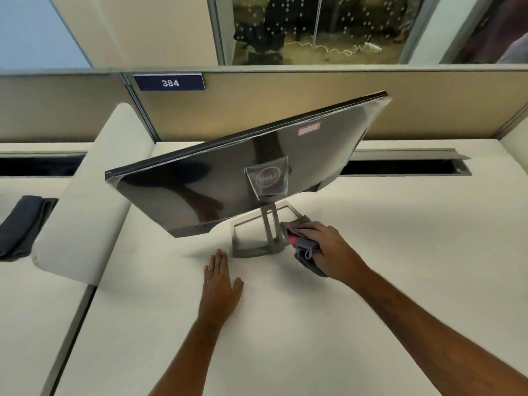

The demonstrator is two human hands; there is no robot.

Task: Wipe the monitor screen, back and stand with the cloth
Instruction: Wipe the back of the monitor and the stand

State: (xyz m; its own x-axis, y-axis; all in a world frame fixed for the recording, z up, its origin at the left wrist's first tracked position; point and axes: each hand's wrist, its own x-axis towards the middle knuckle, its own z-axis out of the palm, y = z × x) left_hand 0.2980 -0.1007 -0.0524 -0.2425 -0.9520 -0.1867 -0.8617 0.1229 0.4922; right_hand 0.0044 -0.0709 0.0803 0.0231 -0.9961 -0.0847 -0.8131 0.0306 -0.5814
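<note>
The monitor (228, 172) stands on the white desk with its glossy dark back toward me, the screen facing away and hidden. Its grey stand (270, 224) rises from an open rectangular base (248, 251). My right hand (325, 247) is shut on a grey cloth (305, 247) with a red edge, pressing it against the right side of the stand's foot. My left hand (221, 278) lies flat on the desk, fingers together, just in front of the base and holding nothing.
A white padded divider (94, 195) runs along the left of the desk (371, 281). A folded dark cloth (23, 224) lies on the neighbouring desk at far left. A cable slot (400, 164) opens behind the monitor, before the beige partition (314, 90) labelled 384.
</note>
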